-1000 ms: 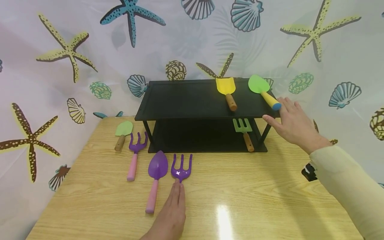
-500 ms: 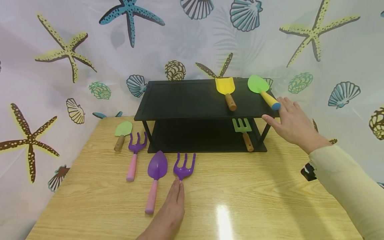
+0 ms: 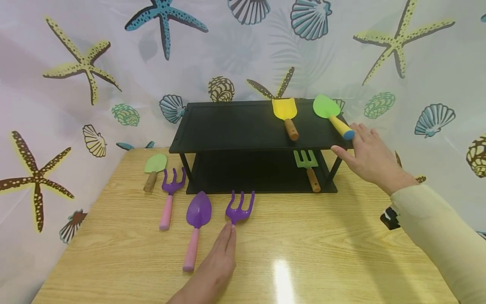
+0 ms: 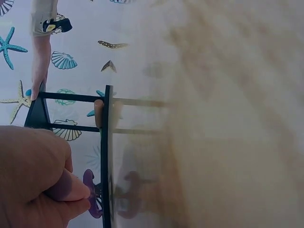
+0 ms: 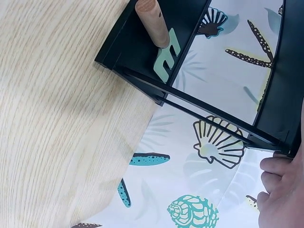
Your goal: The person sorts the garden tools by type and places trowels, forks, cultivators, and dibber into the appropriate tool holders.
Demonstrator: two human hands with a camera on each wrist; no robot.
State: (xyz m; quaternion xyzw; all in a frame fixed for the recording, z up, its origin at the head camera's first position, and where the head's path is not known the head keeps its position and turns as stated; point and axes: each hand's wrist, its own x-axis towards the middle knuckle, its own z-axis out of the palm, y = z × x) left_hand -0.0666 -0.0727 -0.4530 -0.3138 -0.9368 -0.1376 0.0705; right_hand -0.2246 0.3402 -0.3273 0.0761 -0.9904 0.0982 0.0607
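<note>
In the head view my left hand (image 3: 218, 264) grips a purple hand fork (image 3: 240, 211), tines pointing away toward the shelf. Its handle is mostly hidden under the hand; the left wrist view shows fingers curled round it. A purple trowel with a pink handle (image 3: 193, 249) lies just left of that hand. My right hand (image 3: 373, 158) rests on the right end of the black two-tier shelf (image 3: 228, 126), fingers over the edge and thumb at the front corner. Beside it on the top tier lies a green trowel with a yellow handle (image 3: 327, 106).
A yellow shovel (image 3: 285, 109) lies on the shelf's top tier, and a green fork (image 3: 305, 159) on the lower one. Left on the wooden table (image 3: 322, 253) are a second purple fork (image 3: 167, 211) and a small green trowel (image 3: 155, 164). A patterned cloth (image 3: 243, 55) hangs behind.
The left hand's purple fork has shifted right and slightly toward the shelf, its tines turning a little rightward. The right hand stays at the shelf end.
</note>
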